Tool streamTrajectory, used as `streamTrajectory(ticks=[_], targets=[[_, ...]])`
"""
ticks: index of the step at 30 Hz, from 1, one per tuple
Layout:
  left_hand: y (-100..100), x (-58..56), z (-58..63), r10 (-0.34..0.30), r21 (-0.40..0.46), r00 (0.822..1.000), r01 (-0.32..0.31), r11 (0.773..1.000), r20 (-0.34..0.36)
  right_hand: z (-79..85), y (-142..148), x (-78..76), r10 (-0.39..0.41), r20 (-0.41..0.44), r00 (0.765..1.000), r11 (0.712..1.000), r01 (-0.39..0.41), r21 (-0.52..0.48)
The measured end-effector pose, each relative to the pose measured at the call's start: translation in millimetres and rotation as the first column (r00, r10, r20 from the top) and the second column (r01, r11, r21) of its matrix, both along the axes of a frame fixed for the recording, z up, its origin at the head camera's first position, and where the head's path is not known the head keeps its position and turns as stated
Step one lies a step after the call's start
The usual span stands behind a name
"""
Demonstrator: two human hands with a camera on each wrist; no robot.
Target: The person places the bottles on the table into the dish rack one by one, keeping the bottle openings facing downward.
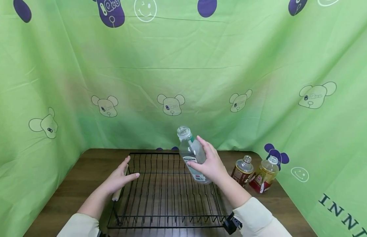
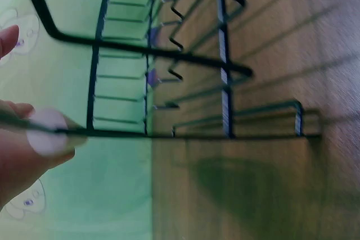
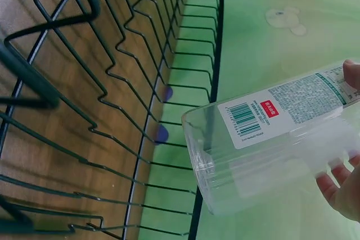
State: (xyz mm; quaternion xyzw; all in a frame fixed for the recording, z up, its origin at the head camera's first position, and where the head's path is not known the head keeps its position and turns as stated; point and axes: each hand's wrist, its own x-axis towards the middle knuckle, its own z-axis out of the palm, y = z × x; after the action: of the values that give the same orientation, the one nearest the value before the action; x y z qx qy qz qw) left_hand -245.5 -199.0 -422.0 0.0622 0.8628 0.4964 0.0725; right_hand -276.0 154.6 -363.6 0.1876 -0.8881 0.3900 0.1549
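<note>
My right hand (image 1: 213, 164) grips a clear plastic bottle (image 1: 193, 153) round its side, thumb across the front label. The bottle has no cap and leans to the left over the right rear part of a black wire dish rack (image 1: 168, 216). In the right wrist view, its square base and a barcode label (image 3: 244, 118) face the rack's wires. My left hand (image 1: 119, 179) is at the rack's left side by a pale wooden handle (image 1: 116, 195), fingers and thumb spread and extended. The left wrist view shows that handle's round end (image 2: 48, 132) close to the fingers.
Two more uncapped bottles stand right of the rack: one with a brown label (image 1: 241, 173), one with a red and yellow label (image 1: 262, 179). The rack sits on a dark wooden table (image 1: 73, 194). A green printed cloth (image 1: 201, 79) hangs behind and at both sides.
</note>
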Motion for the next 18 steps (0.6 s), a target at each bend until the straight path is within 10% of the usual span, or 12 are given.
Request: streamTrajectory(ticks=[18], targets=[[50, -10.5, 34.4, -0.145, 0.236, 0.983, 0.168, 0.957, -0.111, -18.0, -30, 5.9, 0.132, -0.057, 0.990, 0.977, -0.120, 0.178]])
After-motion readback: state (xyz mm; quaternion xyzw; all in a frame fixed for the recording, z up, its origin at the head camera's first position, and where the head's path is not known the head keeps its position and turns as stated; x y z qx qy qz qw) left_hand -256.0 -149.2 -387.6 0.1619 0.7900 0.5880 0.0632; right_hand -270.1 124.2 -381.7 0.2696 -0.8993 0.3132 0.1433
